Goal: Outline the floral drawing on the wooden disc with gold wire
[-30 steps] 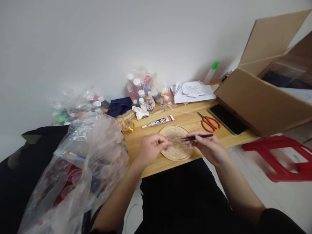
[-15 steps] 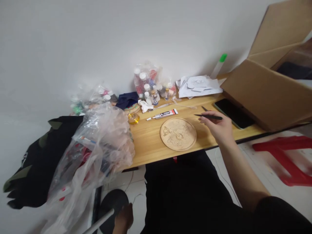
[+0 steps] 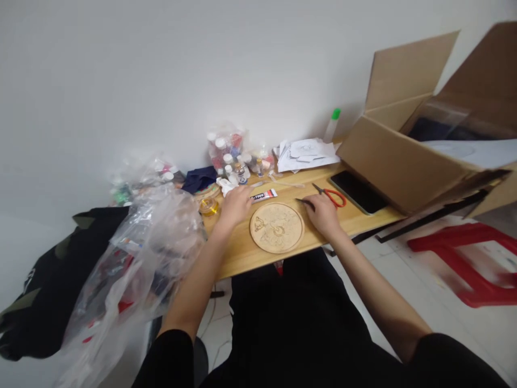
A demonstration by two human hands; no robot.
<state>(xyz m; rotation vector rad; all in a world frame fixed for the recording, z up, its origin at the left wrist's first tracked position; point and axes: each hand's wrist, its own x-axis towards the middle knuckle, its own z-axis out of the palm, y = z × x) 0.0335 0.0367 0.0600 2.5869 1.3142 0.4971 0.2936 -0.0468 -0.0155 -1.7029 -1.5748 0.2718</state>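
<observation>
A round wooden disc (image 3: 277,228) with engraved line drawings lies on the wooden table (image 3: 238,254), near its front edge. My left hand (image 3: 236,205) is over the cap end of the B-7000 glue tube (image 3: 264,195), behind and left of the disc; its fingertips are too small and blurred to tell whether they grip the tube. To the right of the disc, my right hand (image 3: 323,213) holds black tweezers (image 3: 305,203), their tip pointing left. Beside that hand lie scissors with red handles (image 3: 338,198).
A phone (image 3: 358,192) and an open cardboard box (image 3: 404,161) stand at the right. Papers (image 3: 305,154), bagged bottles (image 3: 226,148) and a yellow spool (image 3: 209,206) line the back. A plastic bag (image 3: 161,231) covers the left end.
My left hand has come up from below the table to the glue tube. My right hand, still with the tweezers, has moved off the scissors, whose red handles now show. The view has shifted.
</observation>
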